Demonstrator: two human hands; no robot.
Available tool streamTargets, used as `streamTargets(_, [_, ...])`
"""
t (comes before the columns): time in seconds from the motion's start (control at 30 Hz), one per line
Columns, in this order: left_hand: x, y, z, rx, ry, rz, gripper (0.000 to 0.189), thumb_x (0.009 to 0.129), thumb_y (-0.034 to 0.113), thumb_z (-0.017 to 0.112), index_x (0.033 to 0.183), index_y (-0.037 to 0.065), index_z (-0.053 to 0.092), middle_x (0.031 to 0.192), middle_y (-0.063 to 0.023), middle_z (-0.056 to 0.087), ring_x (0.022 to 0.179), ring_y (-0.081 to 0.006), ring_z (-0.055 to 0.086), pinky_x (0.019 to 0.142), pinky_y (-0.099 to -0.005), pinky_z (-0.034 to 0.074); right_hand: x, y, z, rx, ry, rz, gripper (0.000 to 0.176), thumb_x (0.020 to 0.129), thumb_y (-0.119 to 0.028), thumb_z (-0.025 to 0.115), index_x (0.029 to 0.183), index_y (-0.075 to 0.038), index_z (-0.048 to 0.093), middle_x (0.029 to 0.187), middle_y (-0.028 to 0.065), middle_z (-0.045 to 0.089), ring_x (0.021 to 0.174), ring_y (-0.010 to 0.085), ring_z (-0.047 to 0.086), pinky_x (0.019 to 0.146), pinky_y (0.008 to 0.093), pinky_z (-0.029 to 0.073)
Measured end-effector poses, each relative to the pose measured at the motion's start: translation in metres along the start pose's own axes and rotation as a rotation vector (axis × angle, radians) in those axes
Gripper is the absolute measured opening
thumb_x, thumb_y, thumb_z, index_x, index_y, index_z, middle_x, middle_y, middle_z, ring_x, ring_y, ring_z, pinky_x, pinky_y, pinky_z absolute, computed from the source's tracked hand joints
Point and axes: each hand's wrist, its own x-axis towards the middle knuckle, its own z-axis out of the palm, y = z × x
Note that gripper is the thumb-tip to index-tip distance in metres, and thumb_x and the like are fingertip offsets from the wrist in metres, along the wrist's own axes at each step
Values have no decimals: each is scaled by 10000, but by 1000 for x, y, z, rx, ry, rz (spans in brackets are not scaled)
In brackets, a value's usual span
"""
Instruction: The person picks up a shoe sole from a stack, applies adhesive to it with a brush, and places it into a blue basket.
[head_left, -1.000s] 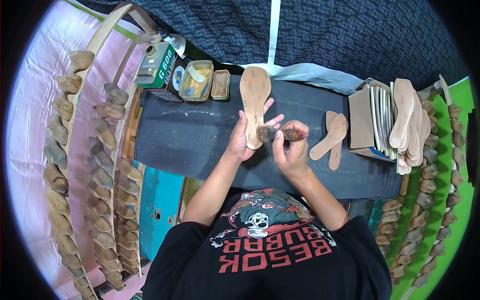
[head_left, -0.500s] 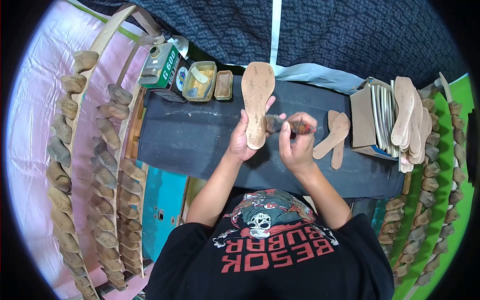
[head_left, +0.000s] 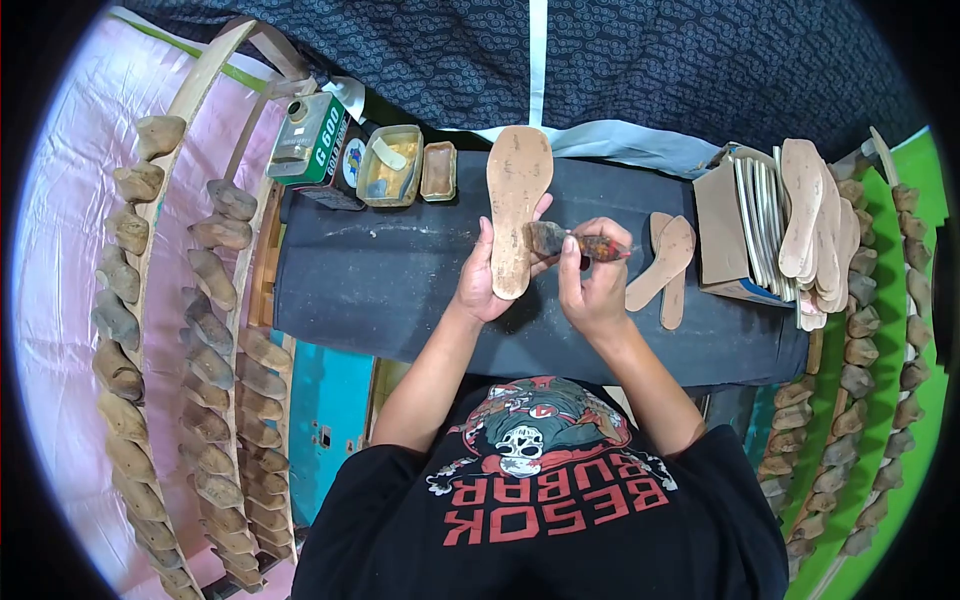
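Note:
My left hand (head_left: pixel 484 284) holds a tan insole (head_left: pixel 518 180) upright over the dark-covered table, thumb along one edge and fingers behind it. The wide end points away from me, and the surface has dark scuffs. In my right hand (head_left: pixel 598 290) is a brush (head_left: pixel 604 248) with a stained, red-flecked handle, gripped between thumb and fingers. Its bristles touch the right edge of the insole near the narrow middle. To the right of that hand, two more insoles (head_left: pixel 668 262) lie crossed on the table.
At back left stand a G 600 can (head_left: pixel 312 140), a tray (head_left: pixel 376 192) with a pale scraper inside, and a smaller tub (head_left: pixel 438 172). A cardboard box (head_left: pixel 722 220) packed with insoles sits at right, more insoles (head_left: pixel 803 205) beside it. Racks of shoe lasts (head_left: pixel 122 370) line both sides.
The camera view has shifted slightly. The brush has moved a little along the insole's right edge, its bristles still against it. My left hand keeps the same hold.

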Motion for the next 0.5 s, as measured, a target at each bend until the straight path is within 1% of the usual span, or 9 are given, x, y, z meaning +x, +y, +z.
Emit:
streamTargets(0.07, [3,-2,0,3,-20,10,759,1051,628,240,1648,181,99,1704,-101,121,1476,-452,320,1213,-540,307,-10,6,4,104,-70,61,289,952,4,603,1157,23,400,827,126,617,606,209,642,540,358,503])
streamTargets(0.13, [7,-1,-2,6,-39,29,755,1054,622,241,1648,180,98,1705,-97,115,1474,-456,322,1213,-535,313,-19,0,3,66,-85,-44,342,904,-3,638,1156,25,409,769,139,624,551,271,643,541,387,516])
streamTargets(0.2, [9,4,-5,-46,-27,16,751,1055,621,224,1647,177,101,1708,-71,126,1476,-448,327,1216,-544,290,-31,-7,2,67,-122,-27,337,887,-9,643,1142,24,425,766,139,621,543,261,646,524,373,505])
streamTargets(0.23, [9,6,-4,-29,-25,20,758,1052,628,233,1647,177,105,1708,-64,126,1483,-466,301,1224,-541,274,-29,-6,1,66,-127,-30,337,887,-9,643,1142,24,425,766,139,621,543,261,646,524,373,505])
streamTargets(0.33, [13,8,-4,-109,-52,27,742,1061,599,258,1646,168,112,1708,-88,109,1475,-464,316,1214,-530,315,-13,-6,0,135,-32,59,307,907,-37,652,1136,21,456,763,123,617,536,240,623,515,362,491])
streamTargets(0.4, [13,6,-4,-115,-70,13,723,1069,583,244,1646,167,118,1706,-94,124,1473,-467,317,1217,-532,307,11,-6,1,23,11,-30,299,931,-49,650,1148,19,456,763,112,612,549,253,617,533,373,493])
streamTargets(0.43, [14,4,-7,-121,-42,-7,711,1072,580,235,1644,168,136,1705,-78,138,1468,-444,338,1200,-513,337,16,-4,3,-24,7,-18,293,940,-48,648,1151,14,454,766,122,607,587,298,635,558,398,503])
streamTargets(0.47, [15,1,-10,-125,-15,-27,700,1075,576,226,1642,170,154,1704,-62,152,1463,-422,358,1184,-493,366,15,-4,7,-30,16,-18,293,940,-48,648,1151,14,454,766,122,607,587,298,635,558,398,503])
streamTargets(0.5, [17,0,-8,-687,-20,-71,670,1083,541,219,1642,175,164,1702,-63,164,1462,-436,353,1173,-493,383,12,-4,12,45,-21,26,276,947,-24,633,1146,15,447,800,118,593,611,257,627,564,378,499])
